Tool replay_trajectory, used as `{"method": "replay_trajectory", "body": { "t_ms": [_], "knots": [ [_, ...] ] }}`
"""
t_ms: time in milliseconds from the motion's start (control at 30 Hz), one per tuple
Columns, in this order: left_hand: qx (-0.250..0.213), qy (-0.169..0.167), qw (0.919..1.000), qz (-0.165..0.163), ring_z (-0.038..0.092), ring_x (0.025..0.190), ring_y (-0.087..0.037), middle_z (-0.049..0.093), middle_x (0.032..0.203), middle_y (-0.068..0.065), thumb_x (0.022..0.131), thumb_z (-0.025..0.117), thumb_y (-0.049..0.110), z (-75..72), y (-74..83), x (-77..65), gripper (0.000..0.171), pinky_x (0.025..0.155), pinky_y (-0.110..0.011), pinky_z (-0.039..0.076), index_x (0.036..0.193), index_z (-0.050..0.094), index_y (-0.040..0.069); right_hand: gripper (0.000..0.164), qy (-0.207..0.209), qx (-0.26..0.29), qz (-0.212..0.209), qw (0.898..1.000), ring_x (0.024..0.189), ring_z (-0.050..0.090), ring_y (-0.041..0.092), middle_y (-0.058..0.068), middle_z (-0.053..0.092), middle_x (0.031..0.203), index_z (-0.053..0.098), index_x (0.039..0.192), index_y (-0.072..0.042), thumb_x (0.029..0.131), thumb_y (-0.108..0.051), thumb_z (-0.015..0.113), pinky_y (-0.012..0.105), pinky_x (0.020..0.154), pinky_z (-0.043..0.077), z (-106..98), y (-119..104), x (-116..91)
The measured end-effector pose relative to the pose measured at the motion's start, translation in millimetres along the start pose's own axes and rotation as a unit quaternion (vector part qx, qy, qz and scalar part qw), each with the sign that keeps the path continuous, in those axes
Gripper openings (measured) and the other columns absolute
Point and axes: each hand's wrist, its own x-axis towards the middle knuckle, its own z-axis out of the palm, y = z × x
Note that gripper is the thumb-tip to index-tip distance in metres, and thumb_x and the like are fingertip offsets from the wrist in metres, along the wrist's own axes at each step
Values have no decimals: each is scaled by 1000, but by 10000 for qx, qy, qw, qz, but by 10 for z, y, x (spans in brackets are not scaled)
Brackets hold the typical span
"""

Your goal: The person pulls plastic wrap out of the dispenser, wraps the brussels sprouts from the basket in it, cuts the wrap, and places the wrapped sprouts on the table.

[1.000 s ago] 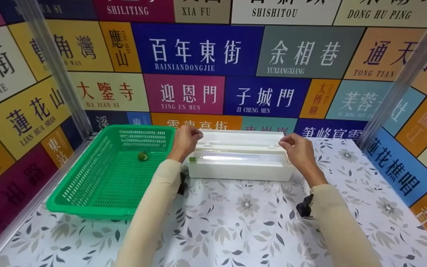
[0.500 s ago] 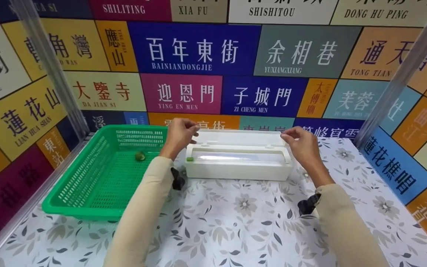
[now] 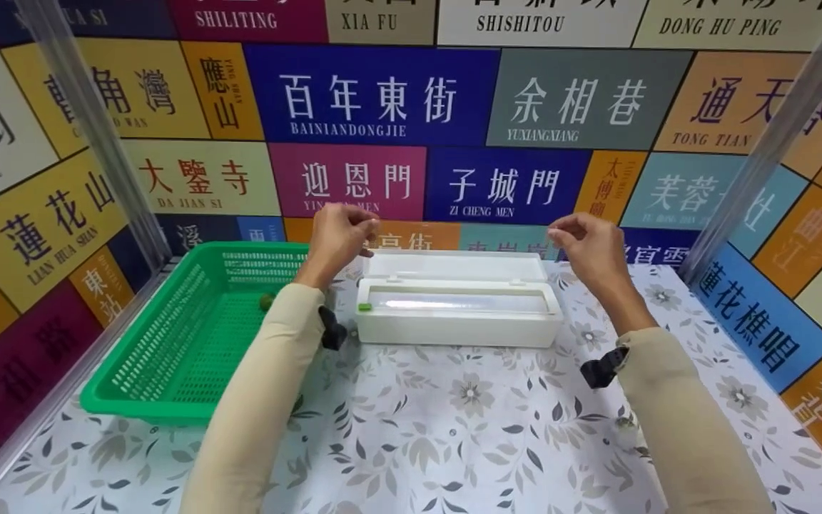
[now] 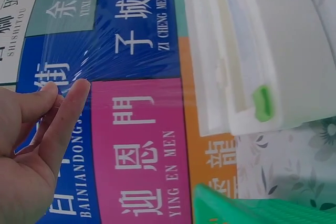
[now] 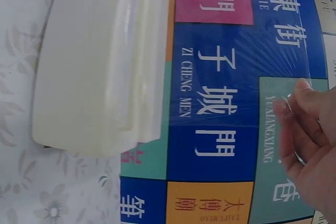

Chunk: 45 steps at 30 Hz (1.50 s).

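A white cling film dispenser [image 3: 457,330] stands on the table with its lid tipped back. Clear cling film [image 4: 107,64] rises from it, pulled taut and creased towards both hands. My left hand [image 3: 340,239] pinches one corner of the film between thumb and fingers, above the dispenser's left end. The other corner is pinched by my right hand [image 3: 589,246], above the right end; creases fan out from its fingertips in the right wrist view. A small green slider [image 3: 364,307] sits at the left of the dispenser's slot. Against the wall the film is barely visible in the head view.
Left of the dispenser is a green plastic basket [image 3: 161,408] holding a small round green fruit [image 3: 266,301], partly behind the left sleeve. A floral cloth [image 3: 472,428] covers the table. Behind stands a wall of coloured signs [image 3: 375,93], with clear corner posts at both sides.
Both hands have risen from the dispenser's raised lid and moved slightly apart, drawing the film upward. The dispenser and basket stay in place.
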Motion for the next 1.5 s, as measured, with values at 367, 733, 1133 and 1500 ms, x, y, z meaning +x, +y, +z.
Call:
{"method": "replay_trajectory", "body": {
  "t_ms": [367, 733, 1133, 1500],
  "knots": [
    [-79, 324, 9988, 347, 69, 83, -23, 70, 94, -11, 99, 64, 16, -147, 301, 53, 18, 66, -23, 60, 108, 74, 4, 27, 610, 455, 37, 9971, 86, 63, 10, 6, 71, 101, 71, 112, -9, 96, -31, 66, 10, 76, 51, -167, -268, 123],
    [-238, 860, 9925, 834, 66, 76, -15, 72, 96, -13, 98, 65, 18, -230, 552, 69, 20, 65, -22, 60, 111, 74, 5, 28, 1433, 1102, -213, 9833, 77, 64, -3, -13, 70, 86, 75, 106, -8, 90, -31, 75, 10, 73, 52, -303, -419, 193],
    [-544, 847, 9914, 833, 67, 85, -16, 72, 101, -11, 96, 68, 21, -238, 501, 12, 22, 72, -21, 59, 112, 75, 7, 27, 1270, 1435, -155, 9813, 78, 63, 0, -20, 65, 81, 74, 101, -11, 87, -34, 77, 11, 71, 51, -366, -368, 127],
    [-884, 303, 9907, 984, 67, 86, -18, 71, 103, -13, 93, 71, 25, -351, 393, -289, 24, 68, -31, 62, 112, 75, 9, 21, 718, 1670, -491, 9821, 73, 61, 3, -18, 69, 82, 76, 99, -12, 86, -28, 79, 13, 61, 51, -512, -184, -122]
  ]
}}
